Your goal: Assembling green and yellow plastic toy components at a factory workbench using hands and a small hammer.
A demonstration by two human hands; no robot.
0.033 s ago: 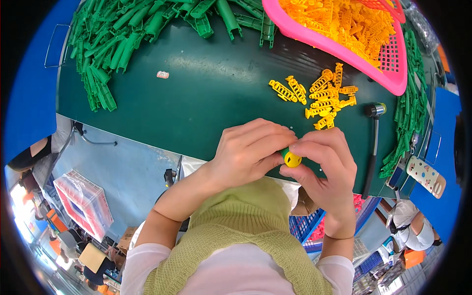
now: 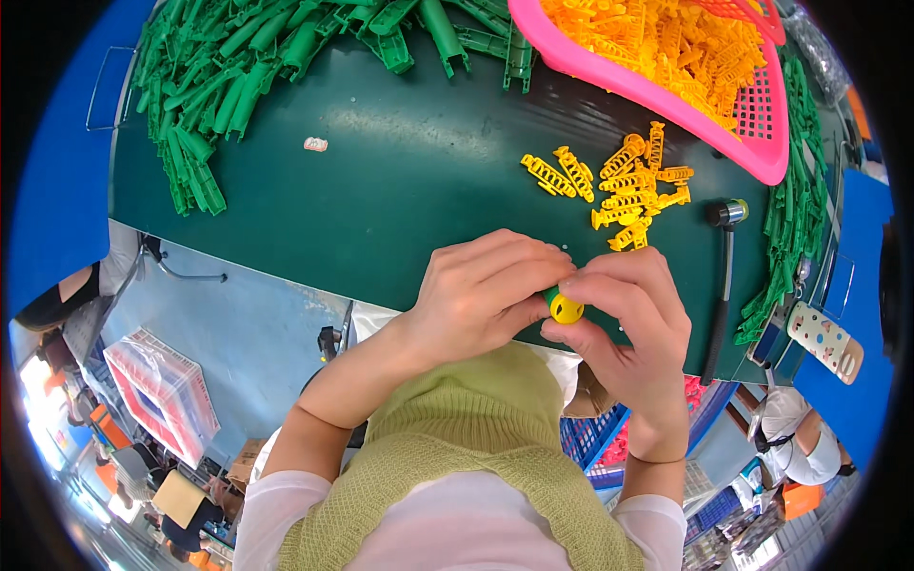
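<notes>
My left hand (image 2: 490, 285) is closed round a green plastic part (image 2: 550, 296), and only a bit of its green shows between the fingers. A round yellow plastic end (image 2: 567, 309) with small dark holes sits at that part's tip. My right hand (image 2: 633, 324) pinches this yellow end between thumb and fingers. Both hands meet over the table's near edge, in front of my body. Just beyond them lies a loose group of yellow plastic pieces (image 2: 624, 195) with ribbed, slotted bodies.
A pink basket (image 2: 657, 112) full of yellow pieces stands at the far right. Long green plastic parts (image 2: 233, 86) are heaped at the far left, and more green parts (image 2: 792, 209) along the right edge. A hammer (image 2: 724, 285) lies right of my right hand on the dark green table (image 2: 381, 209).
</notes>
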